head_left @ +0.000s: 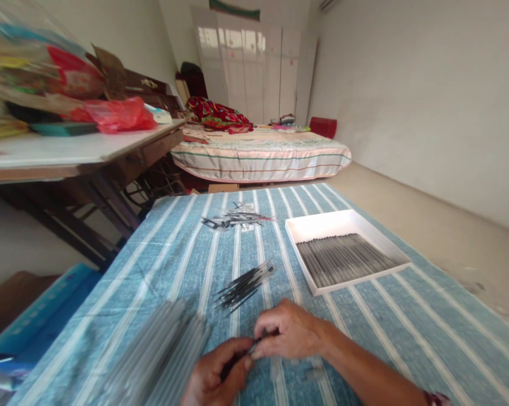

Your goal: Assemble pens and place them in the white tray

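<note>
My left hand (218, 373) and my right hand (290, 332) meet at the near edge of the cloth-covered table. Fingers of both are closed around a slim dark pen-like piece (253, 345), mostly hidden by them. Just beyond lies a loose bundle of thin black pen refills (246, 286). To the left of my left hand, long grey tubes (153, 349) lie side by side, blurred. A shallow white box (360, 277) stands beyond my right hand, with a row of dark grey pen-like sticks (343, 258) inside. Small greyish bits (314, 370) lie below my right wrist, unclear.
A blue striped cloth (174, 242) covers the table. At its far side is a pile of thin dark scraps (237, 219). A white-topped desk (123, 141) with bags stands left, above a blue box (47, 316). Behind is a bed (263, 158).
</note>
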Action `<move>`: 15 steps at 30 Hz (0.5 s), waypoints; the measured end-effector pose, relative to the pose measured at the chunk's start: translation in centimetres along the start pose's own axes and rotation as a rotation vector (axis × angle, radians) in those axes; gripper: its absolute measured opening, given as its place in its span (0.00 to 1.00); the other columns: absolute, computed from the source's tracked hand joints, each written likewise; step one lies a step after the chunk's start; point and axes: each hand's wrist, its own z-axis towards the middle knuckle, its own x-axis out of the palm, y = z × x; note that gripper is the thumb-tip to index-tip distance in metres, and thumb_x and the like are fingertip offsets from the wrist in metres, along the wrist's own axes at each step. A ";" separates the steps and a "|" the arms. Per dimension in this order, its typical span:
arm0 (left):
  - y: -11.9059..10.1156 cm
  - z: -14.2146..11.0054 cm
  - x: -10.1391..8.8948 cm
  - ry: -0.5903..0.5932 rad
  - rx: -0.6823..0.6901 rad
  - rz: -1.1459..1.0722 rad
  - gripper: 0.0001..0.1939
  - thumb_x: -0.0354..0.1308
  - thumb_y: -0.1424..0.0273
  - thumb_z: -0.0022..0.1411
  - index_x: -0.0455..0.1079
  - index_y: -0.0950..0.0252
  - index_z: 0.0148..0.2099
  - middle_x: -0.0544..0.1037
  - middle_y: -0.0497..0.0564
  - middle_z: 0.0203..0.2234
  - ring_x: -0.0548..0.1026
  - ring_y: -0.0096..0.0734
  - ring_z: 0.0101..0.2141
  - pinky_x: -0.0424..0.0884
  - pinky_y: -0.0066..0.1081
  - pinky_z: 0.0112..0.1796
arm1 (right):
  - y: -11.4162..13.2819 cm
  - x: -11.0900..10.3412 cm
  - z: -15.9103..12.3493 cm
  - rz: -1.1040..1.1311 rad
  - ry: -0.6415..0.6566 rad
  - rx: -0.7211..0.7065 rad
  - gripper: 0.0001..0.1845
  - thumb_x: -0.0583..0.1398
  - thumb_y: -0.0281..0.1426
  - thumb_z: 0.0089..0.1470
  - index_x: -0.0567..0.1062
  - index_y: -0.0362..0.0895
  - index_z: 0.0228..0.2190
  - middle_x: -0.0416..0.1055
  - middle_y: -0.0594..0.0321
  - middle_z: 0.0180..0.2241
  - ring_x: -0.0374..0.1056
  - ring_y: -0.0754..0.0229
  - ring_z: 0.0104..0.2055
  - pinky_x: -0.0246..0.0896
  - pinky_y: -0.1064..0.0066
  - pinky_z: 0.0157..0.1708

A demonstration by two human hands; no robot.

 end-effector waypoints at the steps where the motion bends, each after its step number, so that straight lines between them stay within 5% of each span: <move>1: -0.1 0.0 0.0 0.002 0.005 -0.003 0.08 0.59 0.66 0.53 0.77 0.60 0.36 0.75 0.46 0.20 0.69 0.27 0.20 0.67 0.22 0.23 | 0.1 0.0 0.0 -0.006 0.011 0.007 0.17 0.62 0.43 0.47 0.76 0.40 0.24 0.60 0.72 0.16 0.56 0.71 0.19 0.47 0.81 0.20; 7: -0.9 -0.3 0.1 0.010 0.002 0.003 0.07 0.58 0.67 0.54 0.76 0.62 0.35 0.75 0.46 0.20 0.69 0.27 0.20 0.66 0.23 0.23 | 0.4 -0.1 -0.3 0.037 0.000 0.013 0.15 0.62 0.41 0.48 0.76 0.40 0.26 0.60 0.72 0.17 0.55 0.71 0.20 0.48 0.81 0.20; 11: -1.4 -0.5 0.2 0.047 0.050 0.085 0.07 0.56 0.69 0.56 0.75 0.63 0.34 0.74 0.47 0.22 0.69 0.27 0.23 0.65 0.23 0.26 | 0.3 0.0 -0.5 0.025 0.009 0.023 0.19 0.59 0.41 0.51 0.74 0.39 0.19 0.55 0.72 0.14 0.52 0.71 0.19 0.46 0.80 0.19; 15: -1.2 -0.5 0.3 0.054 0.065 0.148 0.07 0.54 0.70 0.57 0.73 0.65 0.33 0.73 0.47 0.23 0.69 0.28 0.25 0.64 0.25 0.27 | 0.5 0.1 -0.7 0.062 -0.008 0.032 0.12 0.61 0.38 0.49 0.75 0.40 0.27 0.59 0.73 0.16 0.53 0.72 0.19 0.47 0.80 0.20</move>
